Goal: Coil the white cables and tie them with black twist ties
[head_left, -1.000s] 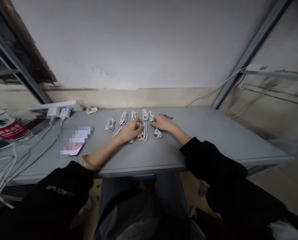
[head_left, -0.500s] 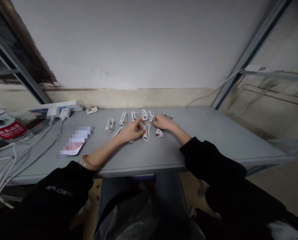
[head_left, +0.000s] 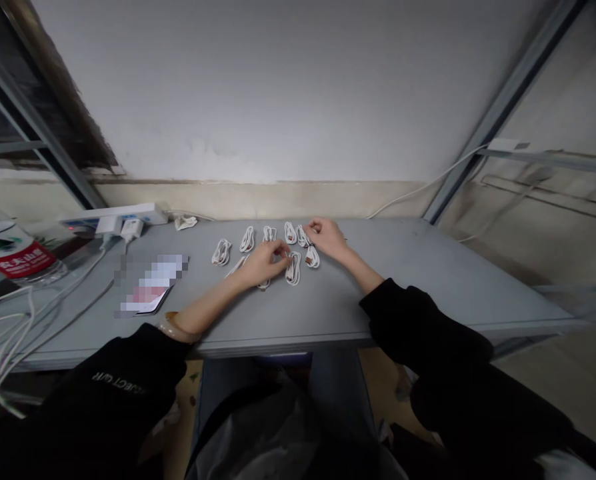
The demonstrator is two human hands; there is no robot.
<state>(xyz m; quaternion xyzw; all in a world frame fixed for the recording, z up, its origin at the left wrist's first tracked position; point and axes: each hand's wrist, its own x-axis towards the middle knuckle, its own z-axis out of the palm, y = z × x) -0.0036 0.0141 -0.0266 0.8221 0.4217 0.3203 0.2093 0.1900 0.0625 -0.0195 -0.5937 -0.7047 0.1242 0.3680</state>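
Note:
Several white cables, coiled and bundled, lie in loose rows on the grey table [head_left: 428, 280]. My left hand [head_left: 265, 263] rests among them, fingers curved and apart. Its fingertips are at the edge of one coiled cable [head_left: 293, 270] and partly cover others. At the right end of the back row, my right hand [head_left: 327, 237] pinches at a white cable [head_left: 302, 235]. Below its fingers lies a bundled cable end [head_left: 312, 258] with a brownish-red connector and a dark tie. Further coils [head_left: 221, 253] sit to the left.
A phone [head_left: 153, 287] lies left of my left forearm. Behind it stands a power strip [head_left: 145, 213] with plugged-in chargers and trailing white cords. A bottle with a red label [head_left: 21, 257] is at the far left. A wall [head_left: 288, 100] closes off the back.
My right hand has shifted slightly up, and its fingers have lifted. The cable end below it has moved left and away from me. My left hand has stayed nearly in place.

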